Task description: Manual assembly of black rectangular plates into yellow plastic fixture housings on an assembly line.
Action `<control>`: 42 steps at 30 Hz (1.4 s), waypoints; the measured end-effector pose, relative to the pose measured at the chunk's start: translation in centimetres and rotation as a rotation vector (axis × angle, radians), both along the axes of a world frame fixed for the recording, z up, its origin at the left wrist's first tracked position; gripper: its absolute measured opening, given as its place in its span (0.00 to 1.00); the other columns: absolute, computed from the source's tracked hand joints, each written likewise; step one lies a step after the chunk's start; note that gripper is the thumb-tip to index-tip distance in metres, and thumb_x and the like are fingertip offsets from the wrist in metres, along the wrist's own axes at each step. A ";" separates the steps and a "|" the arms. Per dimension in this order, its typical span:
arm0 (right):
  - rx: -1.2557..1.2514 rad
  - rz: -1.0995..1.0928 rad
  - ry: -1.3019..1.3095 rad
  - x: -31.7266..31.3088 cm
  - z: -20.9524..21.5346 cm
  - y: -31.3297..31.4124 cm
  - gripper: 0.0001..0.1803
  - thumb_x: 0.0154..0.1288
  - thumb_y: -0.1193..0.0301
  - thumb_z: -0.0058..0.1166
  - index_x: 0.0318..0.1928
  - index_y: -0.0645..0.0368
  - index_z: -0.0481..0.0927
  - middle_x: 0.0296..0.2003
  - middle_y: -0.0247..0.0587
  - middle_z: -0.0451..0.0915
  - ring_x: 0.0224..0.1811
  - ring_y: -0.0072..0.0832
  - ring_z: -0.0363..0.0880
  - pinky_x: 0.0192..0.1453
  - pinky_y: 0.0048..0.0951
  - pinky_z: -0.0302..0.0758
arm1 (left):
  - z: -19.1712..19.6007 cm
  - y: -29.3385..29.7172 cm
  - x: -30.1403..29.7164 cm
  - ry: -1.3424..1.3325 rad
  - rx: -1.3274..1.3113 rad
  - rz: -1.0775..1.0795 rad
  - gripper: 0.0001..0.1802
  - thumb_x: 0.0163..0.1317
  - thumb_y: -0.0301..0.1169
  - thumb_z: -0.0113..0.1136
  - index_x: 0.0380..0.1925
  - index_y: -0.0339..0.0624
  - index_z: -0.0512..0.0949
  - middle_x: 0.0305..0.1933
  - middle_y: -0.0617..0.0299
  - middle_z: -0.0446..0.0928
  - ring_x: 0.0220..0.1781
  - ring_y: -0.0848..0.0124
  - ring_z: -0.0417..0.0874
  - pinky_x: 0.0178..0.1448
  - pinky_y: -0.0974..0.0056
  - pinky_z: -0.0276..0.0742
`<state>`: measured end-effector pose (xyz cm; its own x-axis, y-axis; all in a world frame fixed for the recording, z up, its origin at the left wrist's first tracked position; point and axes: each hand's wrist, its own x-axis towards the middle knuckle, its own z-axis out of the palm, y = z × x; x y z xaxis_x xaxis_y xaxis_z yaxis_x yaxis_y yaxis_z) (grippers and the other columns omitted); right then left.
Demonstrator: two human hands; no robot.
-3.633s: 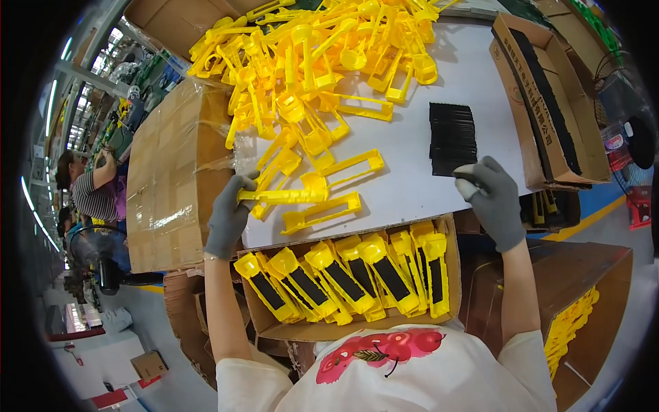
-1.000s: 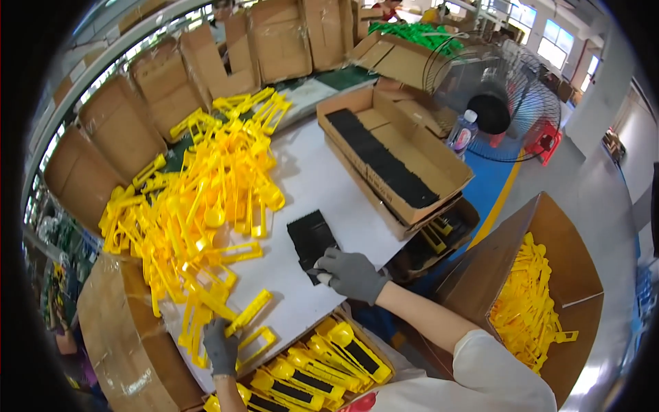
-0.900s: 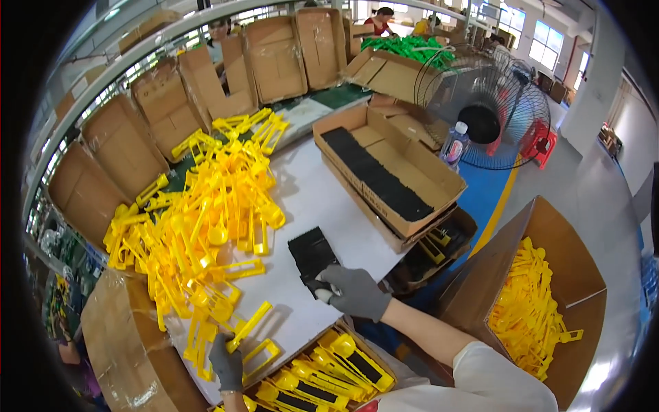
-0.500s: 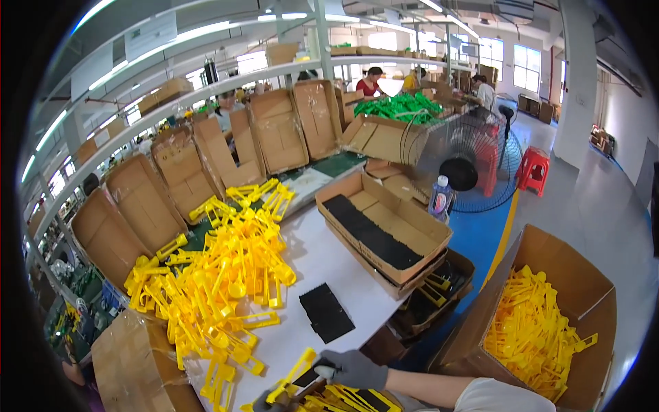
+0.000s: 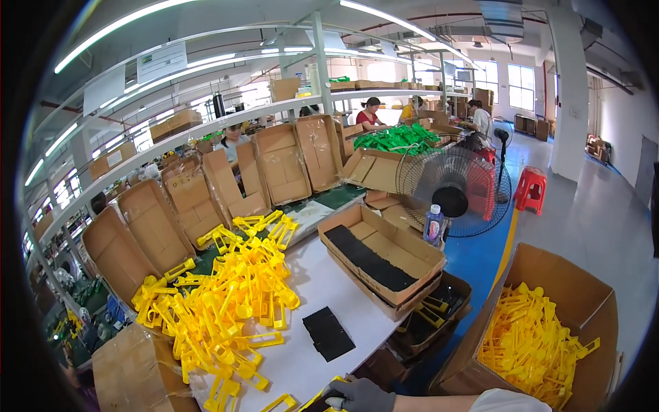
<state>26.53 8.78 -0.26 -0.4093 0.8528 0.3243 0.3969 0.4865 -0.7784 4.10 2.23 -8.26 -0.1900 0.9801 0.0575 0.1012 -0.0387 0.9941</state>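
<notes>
At the lower edge my right hand [image 5: 367, 395], in a grey glove, is closed with thumb and fingers on a yellow plastic piece [image 5: 317, 398] that has a dark strip by it. Much of that piece is cut off by the picture's edge. My left hand is out of the picture. Another yellow frame-shaped piece [image 5: 280, 404] shows just left of the held one. Beyond my right hand, a stack of thin black strips [image 5: 328, 334] lies flat on the white table [image 5: 312, 271]. A large heap of yellow plastic pieces [image 5: 226, 295] covers the table's left part.
Right of the table stands a cardboard box [image 5: 590, 292] of yellow pieces. A shallow carton [image 5: 427, 264] with a black row inside sits at the table's right edge, near a bottle [image 5: 433, 225] and a fan [image 5: 449, 199]. Upright cartons [image 5: 154, 223] line the back; co-workers sit farther off.
The view has tilted up, so the scene sits lower in the picture. My left hand and the box of yellow pieces below my hands have dropped out of sight.
</notes>
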 end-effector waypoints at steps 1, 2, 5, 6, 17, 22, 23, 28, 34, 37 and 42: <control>0.028 0.001 -0.013 -0.1 0.2 -0.1 0.07 0.62 0.66 0.55 0.38 0.53 0.78 0.32 0.41 0.82 0.35 0.44 0.81 0.39 0.39 0.76 | 0.8 -0.1 0.4 -0.072 -0.025 0.023 0.11 0.58 0.25 0.63 0.40 0.30 0.81 0.32 0.57 0.80 0.30 0.71 0.81 0.32 0.69 0.79; 0.029 -0.010 -0.015 0.0 0.3 0.0 0.07 0.62 0.66 0.55 0.38 0.53 0.78 0.32 0.41 0.82 0.35 0.44 0.81 0.39 0.39 0.76 | 1.5 0.0 1.0 -0.148 -0.049 0.043 0.11 0.58 0.25 0.63 0.40 0.29 0.80 0.32 0.57 0.80 0.30 0.70 0.81 0.32 0.69 0.79; -0.039 -0.056 0.006 0.3 0.6 -0.1 0.07 0.61 0.65 0.55 0.36 0.53 0.78 0.32 0.41 0.81 0.35 0.44 0.80 0.42 0.42 0.75 | 3.6 0.2 2.1 -0.349 -0.121 0.094 0.11 0.57 0.23 0.64 0.40 0.29 0.80 0.33 0.55 0.80 0.30 0.69 0.81 0.33 0.67 0.79; -0.041 -0.038 -0.023 0.2 0.4 -0.1 0.07 0.61 0.65 0.55 0.37 0.52 0.78 0.32 0.42 0.81 0.36 0.45 0.80 0.43 0.42 0.74 | 3.8 0.2 2.0 -0.413 -0.144 0.122 0.12 0.57 0.23 0.64 0.40 0.28 0.80 0.34 0.55 0.80 0.30 0.68 0.81 0.33 0.67 0.79; 0.060 -0.130 0.033 1.0 -0.8 -1.5 0.07 0.60 0.64 0.56 0.36 0.52 0.79 0.32 0.45 0.81 0.35 0.45 0.80 0.42 0.42 0.75 | 5.0 -1.4 1.9 -0.533 -0.124 0.037 0.15 0.60 0.21 0.61 0.47 0.27 0.77 0.43 0.47 0.81 0.38 0.65 0.82 0.36 0.65 0.81; 0.016 -0.056 0.086 2.0 0.3 -1.6 0.09 0.60 0.63 0.57 0.37 0.52 0.80 0.32 0.45 0.82 0.36 0.42 0.82 0.41 0.40 0.77 | 5.9 -1.4 2.2 -0.420 -0.169 0.065 0.15 0.59 0.21 0.62 0.47 0.26 0.77 0.42 0.48 0.80 0.37 0.64 0.82 0.37 0.66 0.82; 0.012 -0.058 0.089 1.9 0.2 -1.7 0.09 0.60 0.63 0.57 0.37 0.52 0.80 0.32 0.45 0.82 0.36 0.42 0.82 0.41 0.40 0.77 | 5.9 -1.4 2.3 -0.418 -0.175 0.080 0.15 0.59 0.21 0.63 0.46 0.27 0.77 0.40 0.49 0.80 0.36 0.64 0.82 0.37 0.66 0.82; -0.058 0.028 -0.056 1.3 -2.0 -1.7 0.16 0.69 0.56 0.49 0.50 0.52 0.75 0.34 0.48 0.82 0.36 0.44 0.81 0.41 0.38 0.76 | 5.6 -2.1 2.9 -0.449 -0.204 0.115 0.09 0.58 0.21 0.63 0.38 0.28 0.77 0.34 0.55 0.77 0.30 0.66 0.80 0.36 0.63 0.84; 0.048 -0.007 -0.173 -0.4 -3.9 -2.1 0.12 0.64 0.61 0.54 0.43 0.52 0.77 0.40 0.43 0.78 0.47 0.42 0.77 0.62 0.49 0.64 | 8.4 -2.8 4.0 -0.378 -0.292 0.148 0.15 0.61 0.22 0.60 0.48 0.32 0.74 0.40 0.58 0.77 0.37 0.69 0.79 0.43 0.60 0.85; 0.255 -0.124 -0.083 1.1 -2.4 -1.5 0.12 0.63 0.59 0.57 0.42 0.50 0.78 0.26 0.48 0.80 0.25 0.46 0.80 0.30 0.40 0.78 | 4.7 -1.4 3.8 -0.560 -0.320 0.158 0.15 0.52 0.24 0.67 0.42 0.39 0.79 0.46 0.62 0.76 0.47 0.69 0.78 0.48 0.53 0.85; -0.311 -0.019 0.074 1.1 0.9 -0.5 0.08 0.65 0.72 0.56 0.43 0.62 0.78 0.22 0.38 0.81 0.22 0.17 0.78 0.30 0.22 0.75 | 6.9 -0.6 2.4 -0.631 -0.354 -0.080 0.17 0.61 0.21 0.53 0.51 0.27 0.75 0.46 0.49 0.79 0.44 0.57 0.85 0.48 0.59 0.85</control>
<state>27.65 8.27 0.65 -0.3773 0.9230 0.0755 0.3404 0.2141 -0.9156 6.53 1.65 -1.39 -0.0088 0.9320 -0.3624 -0.4851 0.3129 0.8165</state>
